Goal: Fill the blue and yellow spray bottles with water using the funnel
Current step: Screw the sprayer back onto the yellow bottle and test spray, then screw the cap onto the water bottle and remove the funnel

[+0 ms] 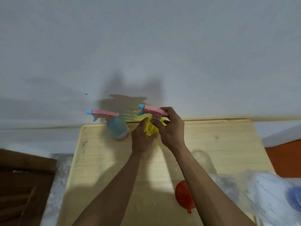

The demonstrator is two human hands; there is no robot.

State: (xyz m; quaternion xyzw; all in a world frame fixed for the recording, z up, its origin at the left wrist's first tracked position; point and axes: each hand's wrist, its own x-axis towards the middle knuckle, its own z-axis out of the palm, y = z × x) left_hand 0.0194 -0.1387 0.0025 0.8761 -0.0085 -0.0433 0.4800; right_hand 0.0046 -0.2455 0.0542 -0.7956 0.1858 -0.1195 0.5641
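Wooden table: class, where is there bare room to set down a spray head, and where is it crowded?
Bare wood lies on the light wooden table left of the forearms, in front of the blue plastic spray bottle. Crowded: the back edge, where both hands hold the yellow plastic spray bottle, and the right, by the red plastic funnel.

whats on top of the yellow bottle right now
A pink spray head with a blue nozzle tip sits on the yellow bottle. The right hand grips it at the neck; the left hand holds the body. The joint is covered by fingers.
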